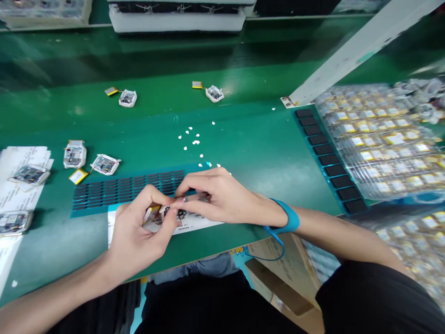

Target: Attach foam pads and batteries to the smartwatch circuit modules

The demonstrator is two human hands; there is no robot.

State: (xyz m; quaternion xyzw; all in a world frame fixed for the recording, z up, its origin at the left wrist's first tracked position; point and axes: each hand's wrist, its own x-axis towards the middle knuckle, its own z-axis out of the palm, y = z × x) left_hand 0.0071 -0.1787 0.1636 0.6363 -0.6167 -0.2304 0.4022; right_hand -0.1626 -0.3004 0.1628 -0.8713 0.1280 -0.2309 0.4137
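Note:
My left hand (141,227) grips a small white device (162,213) with an open circuit side, near the front edge of the green table. A yellow-edged battery (151,214) shows between its thumb and fingers. My right hand (222,195) meets it from the right, with thumb and index finger pinched at the device; a slim grey item, partly hidden, lies under its fingers. A blue wrist strap (287,217) circles the right wrist. Beneath the hands lies a white printed sheet (198,223), beside a blue sheet of black strips (104,191).
Open white devices with batteries stand at the left (74,155) and farther back (128,98). White bits (197,142) dot the middle. Another strip sheet (327,160), battery trays (382,139) and a white post (347,51) are at the right.

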